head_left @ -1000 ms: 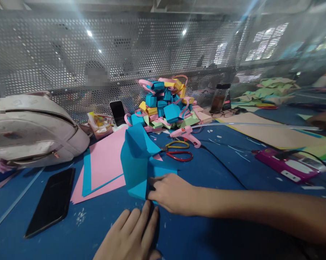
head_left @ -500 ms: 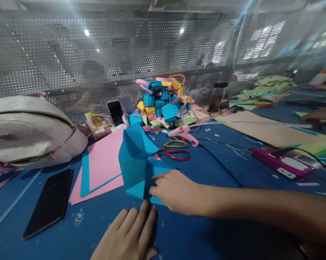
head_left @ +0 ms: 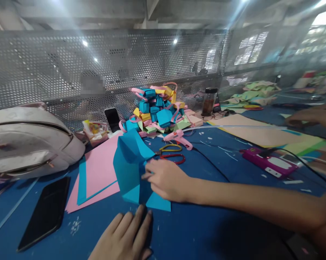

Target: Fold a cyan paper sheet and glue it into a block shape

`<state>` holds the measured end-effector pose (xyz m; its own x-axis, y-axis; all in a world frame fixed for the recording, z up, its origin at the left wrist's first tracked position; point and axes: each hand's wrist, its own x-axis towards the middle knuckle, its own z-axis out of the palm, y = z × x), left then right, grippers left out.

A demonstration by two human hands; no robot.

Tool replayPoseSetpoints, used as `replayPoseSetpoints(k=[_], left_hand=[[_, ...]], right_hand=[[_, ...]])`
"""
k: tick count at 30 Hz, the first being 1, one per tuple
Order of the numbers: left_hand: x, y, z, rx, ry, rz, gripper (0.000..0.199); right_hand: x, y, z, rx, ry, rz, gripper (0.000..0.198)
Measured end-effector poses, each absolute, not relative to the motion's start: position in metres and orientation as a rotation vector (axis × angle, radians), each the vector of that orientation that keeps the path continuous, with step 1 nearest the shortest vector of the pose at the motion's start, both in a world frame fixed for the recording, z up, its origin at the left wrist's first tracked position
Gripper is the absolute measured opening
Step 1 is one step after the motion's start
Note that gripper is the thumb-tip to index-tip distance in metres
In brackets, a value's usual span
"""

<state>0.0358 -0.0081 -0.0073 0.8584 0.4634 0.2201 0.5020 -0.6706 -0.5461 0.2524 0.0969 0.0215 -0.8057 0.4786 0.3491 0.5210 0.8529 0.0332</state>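
A folded sheet of blue paper (head_left: 126,180) stands partly upright on the table as an open box-like form, one flap lying flat toward me. My right hand (head_left: 168,180) reaches in from the right, its bent fingers closed at the inner right side of this paper. The exact grip of the fingertips is partly hidden. Palm down on the tabletop, my left hand (head_left: 122,234) rests just in front of the paper, fingers stretched out and holding nothing. Behind my right hand lie scissors (head_left: 176,157) with a yellow and a red handle loop, and a pink glue gun (head_left: 178,137).
Pink sheets (head_left: 100,164) and a black phone (head_left: 45,213) lie left, before a white backpack (head_left: 33,141). A pile of small paper boxes (head_left: 154,110) stands at the back. Rightward are a purple power strip (head_left: 268,162) and another person's hand (head_left: 301,117).
My right hand has shifted up and away from the front flap, which now shows more fully. My left hand stays flat on the table. The camera view has tilted slightly.
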Motion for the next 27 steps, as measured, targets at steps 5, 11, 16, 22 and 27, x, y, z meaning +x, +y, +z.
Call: replayPoseSetpoints(k=[5, 11, 16, 22, 27], left_hand=[[0.038, -0.008, -0.001, -2.414, -0.693, -0.109, 0.048], [0.030, -0.007, -0.002, -2.409, -0.769, -0.167, 0.042], [0.021, -0.004, -0.002, -2.421, -0.811, -0.004, 0.039], [0.023, -0.002, -0.006, -2.422, -0.940, -0.065, 0.043], [0.029, 0.000, -0.005, -2.462, -1.002, -0.095, 0.048]], right_hand=[[0.262, 0.123, 0.024, -0.851, -2.448, -0.045, 0.026], [0.264, 0.122, 0.017, -0.753, -2.440, 0.416, 0.029], [0.259, 0.114, 0.010, -0.752, -2.595, 0.291, 0.029], [0.252, 0.112, 0.000, -0.818, -2.715, 0.126, 0.030], [0.244, 0.113, -0.007, -0.941, -2.744, -0.010, 0.030]])
